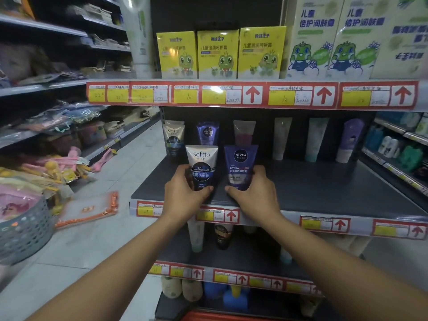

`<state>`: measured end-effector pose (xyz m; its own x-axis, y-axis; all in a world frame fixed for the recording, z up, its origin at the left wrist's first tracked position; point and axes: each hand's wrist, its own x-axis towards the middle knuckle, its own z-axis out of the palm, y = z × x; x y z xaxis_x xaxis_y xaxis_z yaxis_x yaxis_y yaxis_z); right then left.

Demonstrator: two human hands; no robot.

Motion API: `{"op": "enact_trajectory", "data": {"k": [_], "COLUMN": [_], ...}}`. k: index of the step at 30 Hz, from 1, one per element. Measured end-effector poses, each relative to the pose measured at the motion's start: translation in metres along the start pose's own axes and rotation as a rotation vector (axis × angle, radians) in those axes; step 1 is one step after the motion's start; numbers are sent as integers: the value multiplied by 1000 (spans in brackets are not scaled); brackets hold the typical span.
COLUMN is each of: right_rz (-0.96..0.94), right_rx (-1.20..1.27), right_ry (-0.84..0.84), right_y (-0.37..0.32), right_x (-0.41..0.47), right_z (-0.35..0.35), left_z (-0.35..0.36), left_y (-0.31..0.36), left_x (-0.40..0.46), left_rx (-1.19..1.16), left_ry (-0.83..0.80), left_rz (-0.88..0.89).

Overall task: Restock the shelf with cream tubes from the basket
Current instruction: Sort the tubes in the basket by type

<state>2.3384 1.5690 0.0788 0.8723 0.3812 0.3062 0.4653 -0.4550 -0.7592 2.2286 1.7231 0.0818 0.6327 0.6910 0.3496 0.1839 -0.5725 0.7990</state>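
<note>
My left hand (185, 188) grips a white and blue Softto cream tube (202, 162), standing cap down near the front of the dark middle shelf (324, 188). My right hand (252, 188) grips a purple Nivea Men tube (240, 162) upright beside it, a small gap between the two. Behind them, more tubes stand along the shelf's back: a Softto tube (173, 137), a purple tube (207, 133), a pink one (243, 133), and several pale ones to the right (317, 139). Only a red edge (208, 317) shows at the bottom of the frame; I cannot tell whether it is the basket.
Yellow frog-print boxes (217, 54) fill the shelf above. Price labels with red arrows (252, 95) line the shelf edges. A grey perforated bin (23, 230) stands on the floor at left, with packets beside it. Lower shelves hold more tubes and bottles (222, 236).
</note>
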Motion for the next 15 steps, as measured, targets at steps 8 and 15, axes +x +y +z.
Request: {"op": "enact_trajectory", "data": {"k": [8,15], "right_rz": [-47,-15], "right_rx": [-166,-219], "right_ry": [33,-79], "right_y": [0,-14], "right_x": [-3,7], "right_z": [1,12], "left_z": [6,-2], "left_y": [-1,-5], "left_x": [-1,12], "left_rx": [223,258], "left_ry": [88,71], "left_rz": [21,-51]}}
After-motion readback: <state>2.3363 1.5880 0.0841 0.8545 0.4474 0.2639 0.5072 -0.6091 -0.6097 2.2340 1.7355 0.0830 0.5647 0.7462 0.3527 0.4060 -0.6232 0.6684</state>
